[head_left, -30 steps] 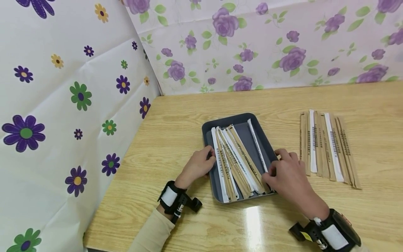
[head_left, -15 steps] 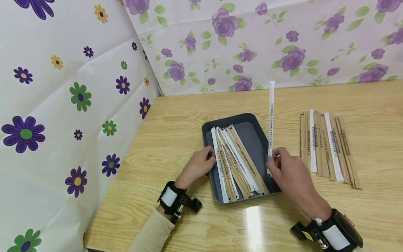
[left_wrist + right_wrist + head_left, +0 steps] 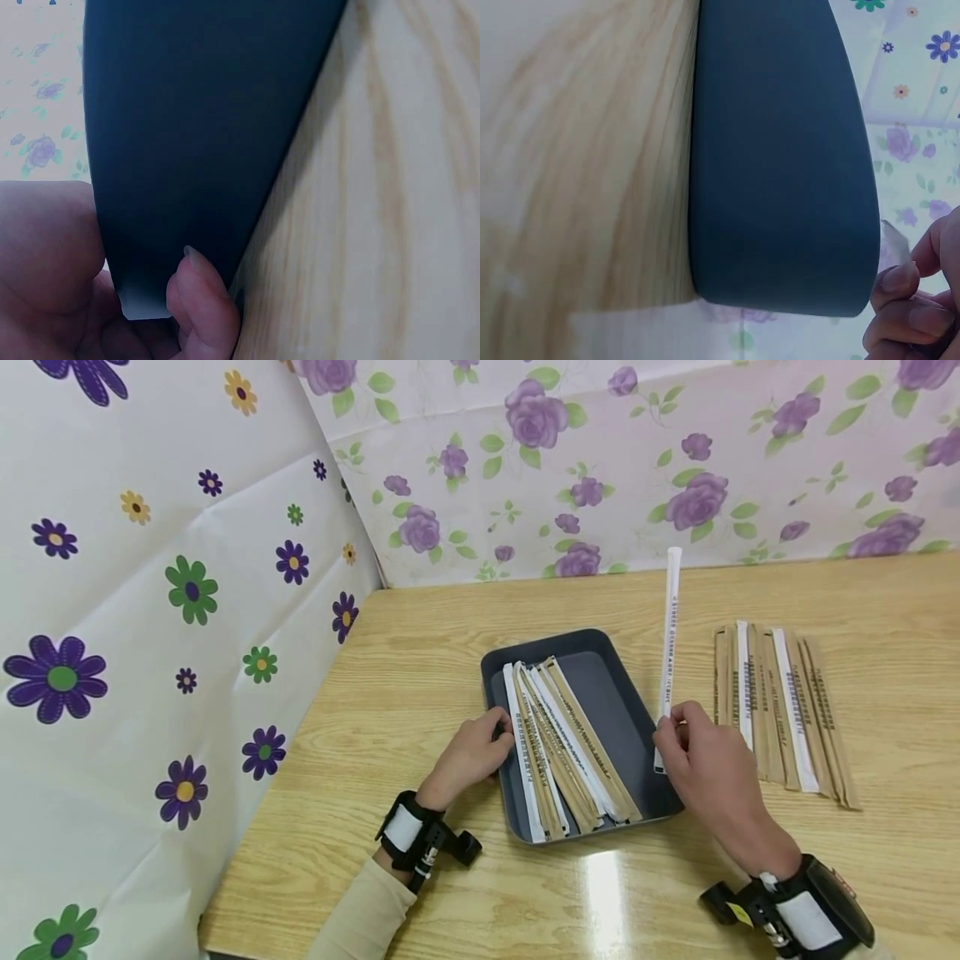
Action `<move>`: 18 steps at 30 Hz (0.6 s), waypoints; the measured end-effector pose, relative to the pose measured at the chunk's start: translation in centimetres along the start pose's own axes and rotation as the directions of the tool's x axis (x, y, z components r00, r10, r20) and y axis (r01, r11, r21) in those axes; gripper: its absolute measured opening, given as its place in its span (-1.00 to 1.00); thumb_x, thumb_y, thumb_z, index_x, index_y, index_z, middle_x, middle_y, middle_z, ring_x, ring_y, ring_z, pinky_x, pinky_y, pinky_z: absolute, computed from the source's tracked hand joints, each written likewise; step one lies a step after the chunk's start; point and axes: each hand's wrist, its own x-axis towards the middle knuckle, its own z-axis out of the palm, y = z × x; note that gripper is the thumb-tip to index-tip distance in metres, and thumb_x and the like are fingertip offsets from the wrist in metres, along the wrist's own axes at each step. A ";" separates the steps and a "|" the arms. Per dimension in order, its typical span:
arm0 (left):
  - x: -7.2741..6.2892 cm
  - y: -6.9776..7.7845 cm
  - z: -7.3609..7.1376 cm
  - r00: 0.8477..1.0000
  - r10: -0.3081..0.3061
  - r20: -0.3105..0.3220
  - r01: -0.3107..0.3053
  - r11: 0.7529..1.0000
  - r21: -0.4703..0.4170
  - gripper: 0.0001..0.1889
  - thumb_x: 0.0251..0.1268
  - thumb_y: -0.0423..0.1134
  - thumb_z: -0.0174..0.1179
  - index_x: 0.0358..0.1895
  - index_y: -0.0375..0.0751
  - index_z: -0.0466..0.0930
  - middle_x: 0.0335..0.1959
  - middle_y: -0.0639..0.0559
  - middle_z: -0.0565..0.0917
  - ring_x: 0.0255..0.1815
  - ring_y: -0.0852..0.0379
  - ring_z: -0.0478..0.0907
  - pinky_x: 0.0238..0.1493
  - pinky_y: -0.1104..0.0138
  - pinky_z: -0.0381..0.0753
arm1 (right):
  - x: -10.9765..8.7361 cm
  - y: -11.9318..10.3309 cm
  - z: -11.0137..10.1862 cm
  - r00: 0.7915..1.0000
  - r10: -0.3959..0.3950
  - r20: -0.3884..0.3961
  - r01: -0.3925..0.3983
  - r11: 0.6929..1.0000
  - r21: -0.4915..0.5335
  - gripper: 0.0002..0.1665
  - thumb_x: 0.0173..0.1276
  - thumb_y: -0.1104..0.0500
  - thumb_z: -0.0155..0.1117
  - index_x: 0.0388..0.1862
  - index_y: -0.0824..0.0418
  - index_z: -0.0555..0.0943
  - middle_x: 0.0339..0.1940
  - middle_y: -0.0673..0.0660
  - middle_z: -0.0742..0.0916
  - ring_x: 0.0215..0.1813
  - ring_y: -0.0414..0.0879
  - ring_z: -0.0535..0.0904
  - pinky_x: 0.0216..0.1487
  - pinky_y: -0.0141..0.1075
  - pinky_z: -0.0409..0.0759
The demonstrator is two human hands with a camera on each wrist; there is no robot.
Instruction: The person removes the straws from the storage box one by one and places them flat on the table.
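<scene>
My right hand [image 3: 712,768] pinches a white paper-wrapped straw [image 3: 670,635] near its lower end. The straw stands nearly upright, over the right rim of a dark grey tray [image 3: 603,681]. Inside the tray, several white and brown paper-wrapped straws [image 3: 573,739] lie slanted toward the left side. My left hand [image 3: 472,747] grips the tray's left rim, with the thumb at the top edge and fingers curled against the outer wall in the left wrist view. In the right wrist view, fingers [image 3: 922,319] hold the straw's end [image 3: 896,244] beside the tray wall [image 3: 780,165].
A row of brown and white wrapped straws [image 3: 772,702] lies side by side on the wooden table [image 3: 420,660], right of the tray. Flower-patterned sheets hang behind [image 3: 465,502] and on the left [image 3: 150,677].
My right hand has lifted the white straw from the tray's right side, tipped it upright and shifted it rightward over the rim. The left hand and tray have stayed in place.
</scene>
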 end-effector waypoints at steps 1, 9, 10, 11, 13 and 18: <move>0.0 0.0 0.0 1.000 0.000 0.000 0.000 1.000 0.000 -0.89 0.46 -0.30 -0.11 -0.18 -0.19 0.42 -0.65 0.00 0.40 -0.74 0.14 0.36 -0.66 0.30 0.59 | 0.0 0.1 0.0 1.000 -0.008 -0.009 0.008 1.000 -0.003 -0.81 0.44 0.23 0.01 -0.33 0.31 0.50 -0.75 -0.03 0.45 -0.74 -0.23 0.25 -0.74 -0.38 0.18; 0.0 0.0 0.0 1.000 0.001 0.001 -0.001 1.000 -0.001 -0.89 0.46 -0.31 -0.12 -0.17 -0.19 0.41 -0.69 0.02 0.35 -0.74 0.14 0.33 -0.67 0.30 0.59 | 0.4 0.7 -0.3 0.998 -0.018 -0.061 0.017 1.000 -0.021 -0.79 0.41 0.25 -0.01 -0.38 0.34 0.50 -0.75 0.00 0.44 -0.74 -0.21 0.24 -0.73 -0.38 0.16; 0.0 0.0 0.0 1.000 0.000 0.001 0.000 1.000 0.000 -0.89 0.46 -0.31 -0.12 -0.17 -0.19 0.41 -0.69 0.02 0.36 -0.74 0.14 0.34 -0.67 0.30 0.59 | 0.4 0.7 -0.4 0.998 -0.018 -0.063 0.016 1.000 -0.025 -0.79 0.41 0.25 -0.01 -0.38 0.34 0.50 -0.76 0.00 0.43 -0.75 -0.22 0.24 -0.74 -0.38 0.15; 0.0 0.0 0.0 1.000 0.002 0.000 -0.002 1.000 0.001 -0.89 0.46 -0.31 -0.12 -0.17 -0.20 0.41 -0.68 0.01 0.36 -0.74 0.14 0.34 -0.67 0.30 0.58 | 0.4 0.8 -0.4 0.998 -0.016 -0.065 0.014 0.999 -0.031 -0.79 0.41 0.26 -0.01 -0.39 0.34 0.50 -0.76 0.00 0.42 -0.75 -0.22 0.23 -0.74 -0.38 0.15; 0.1 -0.1 0.0 1.000 0.001 0.001 -0.001 1.000 0.004 -0.89 0.46 -0.32 -0.11 -0.17 -0.20 0.41 -0.67 0.01 0.38 -0.74 0.14 0.35 -0.67 0.30 0.58 | 0.4 0.9 -0.5 0.998 -0.010 -0.069 0.007 0.999 -0.040 -0.80 0.40 0.26 -0.01 -0.40 0.33 0.50 -0.77 0.00 0.41 -0.76 -0.23 0.22 -0.75 -0.38 0.14; 0.1 -0.1 0.0 1.000 0.002 0.001 -0.002 1.000 0.002 -0.90 0.45 -0.32 -0.11 -0.18 -0.20 0.41 -0.68 0.02 0.36 -0.73 0.14 0.35 -0.67 0.30 0.58 | 0.5 1.4 -0.6 0.998 0.014 -0.066 -0.018 0.998 -0.057 -0.80 0.40 0.25 -0.01 -0.38 0.34 0.49 -0.76 0.02 0.43 -0.77 -0.21 0.23 -0.79 -0.37 0.13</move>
